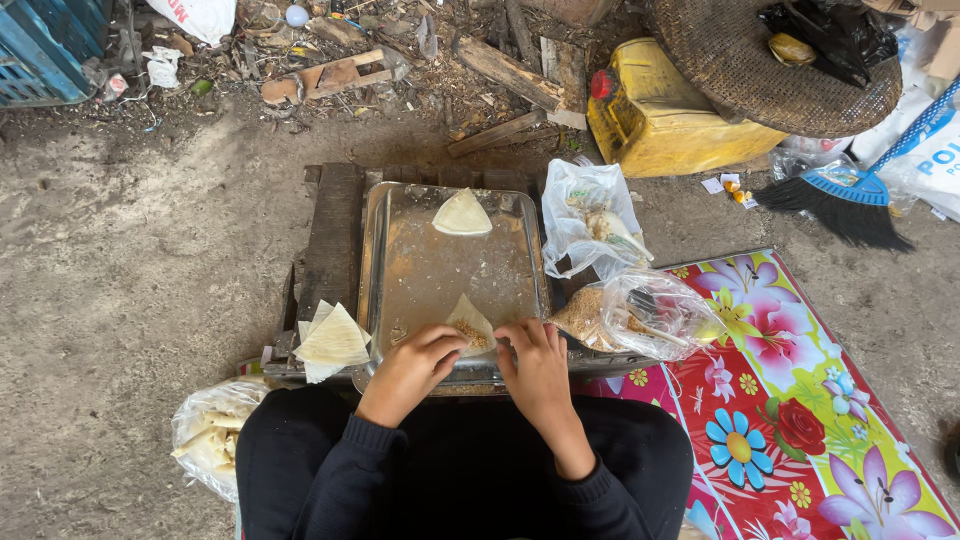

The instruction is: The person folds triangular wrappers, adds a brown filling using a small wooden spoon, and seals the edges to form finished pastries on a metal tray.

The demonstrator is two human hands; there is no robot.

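One folded pastry triangle (462,213) lies finished at the far edge of the metal tray (420,270), and a second wrapper (470,325) sits at the near edge, open, with a brown crumbly filling showing on it. Both of the person's hands meet at this second piece. The left hand (413,362) curls over its near left corner, fingers bent and pinching the sheet; the right hand (537,362) rests just beside it on the right, fingers narrow and pressed toward the wrapper's edge. By the look of it, the work is early: one piece closed, one being folded, and a stack of unused wrapper sheets (332,342) waiting on the wooden stand (335,235) to the left of the tray. A clear bag of filling with a spoon (640,318) lies to the right, touching the tray's corner, and another clear bag (588,215) stands behind it. A further bag of pale sheets (212,432) rests by the left knee.

How many sheets the stack holds cannot be counted. The fingertips of both hands hide the near edge of the wrapper, so whether its fold is begun or half closed cannot be told. The contents of the rear bag are indistinct. The flowered mat (800,400) runs out of view at the right and bottom, and the yellow container (660,120) is partly covered by a woven basket (770,70).
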